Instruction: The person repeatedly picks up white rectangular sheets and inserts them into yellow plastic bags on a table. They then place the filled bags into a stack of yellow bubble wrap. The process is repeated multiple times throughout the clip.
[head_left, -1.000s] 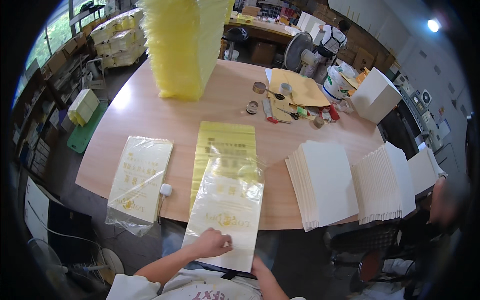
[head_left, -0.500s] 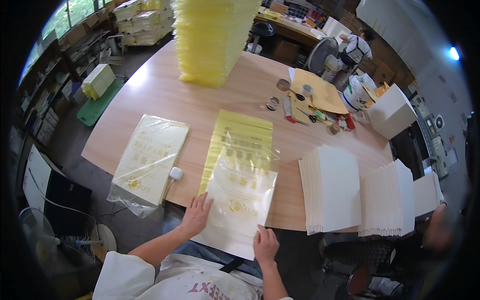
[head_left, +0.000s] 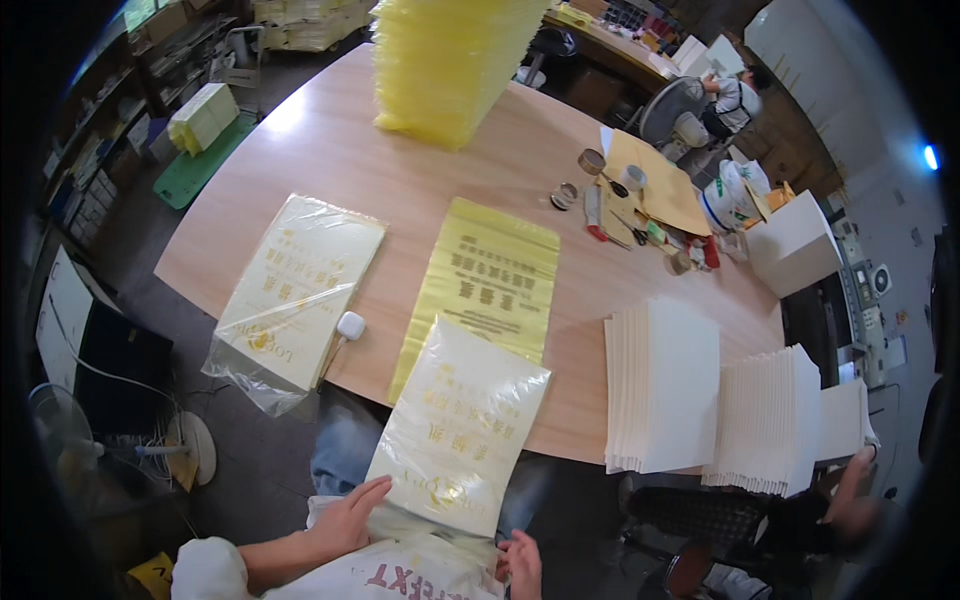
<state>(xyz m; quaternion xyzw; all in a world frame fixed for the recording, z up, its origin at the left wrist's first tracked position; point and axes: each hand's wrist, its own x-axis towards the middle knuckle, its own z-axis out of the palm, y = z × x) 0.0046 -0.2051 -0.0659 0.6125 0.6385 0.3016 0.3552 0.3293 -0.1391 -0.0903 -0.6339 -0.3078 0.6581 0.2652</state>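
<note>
A cream paper pack (head_left: pixel 460 425) with gold print lies in a clear plastic bag, tilted at the table's front edge, its near end over my lap. The bag's loose mouth (head_left: pixel 430 525) hangs toward my body. My left hand (head_left: pixel 345 520) rests at the left of that mouth, fingers stretched out along its edge. At the right corner, my right hand (head_left: pixel 520 565) has its fingers curled on the plastic; the fingertips are partly hidden. Under the pack's far end lies a flat yellow printed plastic bag (head_left: pixel 490 265). A similar wrapped pack (head_left: pixel 300 290) is to the left.
A tall yellow stack (head_left: pixel 445 75) stands at the back. White paper stacks (head_left: pixel 665 385) line the right. Scissors (head_left: pixel 635 233), tape rolls (head_left: pixel 592 161) and brown envelopes (head_left: pixel 655 180) lie far right. A white charger (head_left: pixel 350 325) sits beside the left pack. Another person's blurred hand (head_left: pixel 855 485) shows far right.
The paper pack now fills the clear bag up to its far end, where empty plastic stuck out before. Both my hands have moved down toward my body. The view has shifted slightly.
</note>
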